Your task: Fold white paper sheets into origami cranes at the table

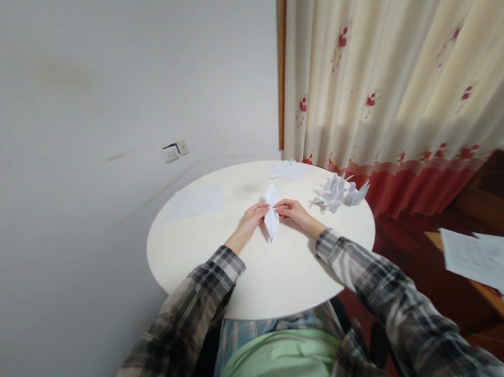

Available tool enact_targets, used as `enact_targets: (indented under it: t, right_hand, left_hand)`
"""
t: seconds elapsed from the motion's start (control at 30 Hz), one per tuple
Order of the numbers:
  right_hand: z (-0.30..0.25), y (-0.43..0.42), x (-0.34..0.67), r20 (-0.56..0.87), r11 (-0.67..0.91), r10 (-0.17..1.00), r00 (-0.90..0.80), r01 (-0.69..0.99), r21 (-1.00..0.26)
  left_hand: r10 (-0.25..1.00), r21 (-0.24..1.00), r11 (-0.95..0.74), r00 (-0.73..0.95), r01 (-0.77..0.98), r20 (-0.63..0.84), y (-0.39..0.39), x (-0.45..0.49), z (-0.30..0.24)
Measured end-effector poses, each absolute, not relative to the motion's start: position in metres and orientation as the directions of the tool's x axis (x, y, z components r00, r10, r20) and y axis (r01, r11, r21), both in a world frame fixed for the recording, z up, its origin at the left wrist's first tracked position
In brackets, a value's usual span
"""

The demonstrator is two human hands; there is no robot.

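Observation:
A piece of folded white paper point(270, 224), long and pointed at both ends, is held over the middle of the round white table point(284, 287). My left hand point(252, 218) pinches its left edge near the middle. From the other side my right hand point(292, 209) grips it, thumb and fingers closed at the narrow waist. One point of the paper faces away from me, the other toward me. The fingertips partly cover its centre.
Several folded white paper shapes point(333, 193) stand in a cluster at the table's right. Flat white sheets point(200, 201) lie at the left, and more paper point(288, 170) at the far edge. A wall is on the left, a curtain point(370, 76) behind, and papers point(478, 256) on wooden furniture at right.

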State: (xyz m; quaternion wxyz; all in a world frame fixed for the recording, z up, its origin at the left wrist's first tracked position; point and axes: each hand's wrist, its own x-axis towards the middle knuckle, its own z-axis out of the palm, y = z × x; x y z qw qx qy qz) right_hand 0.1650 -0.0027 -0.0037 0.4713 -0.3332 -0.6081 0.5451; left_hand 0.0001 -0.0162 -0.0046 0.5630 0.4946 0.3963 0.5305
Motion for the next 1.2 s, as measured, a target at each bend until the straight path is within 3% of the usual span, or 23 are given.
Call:
enact_targets:
  t: [0.2,0.57,0.77,0.87,1.03,1.2]
  right_hand:
    - [-0.0056,-0.0001,0.1650,0.235,0.211,0.930,-0.282,-0.110,-0.971]
    - [-0.0087,0.0019,0.1627,0.176,0.150,0.960,-0.220,-0.129,-0.980]
    - [-0.0070,-0.0014,0.1633,0.137,0.107,0.934,-0.331,-0.108,-0.988]
    - [-0.0031,-0.0052,0.1641,0.160,0.151,0.917,-0.367,-0.052,-0.987]
    - [-0.0002,-0.0064,0.1653,0.251,0.267,0.931,-0.264,0.027,-0.963]
    - [-0.0036,-0.0013,0.1661,0.281,0.284,0.930,-0.235,-0.024,-0.959]
  left_hand:
    - [0.961,0.985,-0.093,0.244,-0.148,0.127,-0.0206,0.0018,-0.0013]
    - [0.960,0.986,-0.106,0.244,-0.130,0.135,-0.0191,-0.0001,-0.0038]
    - [0.956,0.976,-0.083,0.261,-0.201,0.135,-0.0158,0.0001,-0.0065]
    - [0.954,0.979,-0.078,0.271,-0.190,0.129,-0.0163,0.0002,-0.0058]
    - [0.959,0.988,-0.086,0.259,-0.131,0.118,-0.0179,0.0010,-0.0039]
    - [0.970,0.979,-0.181,0.147,-0.097,0.194,-0.0127,0.0012,-0.0073]
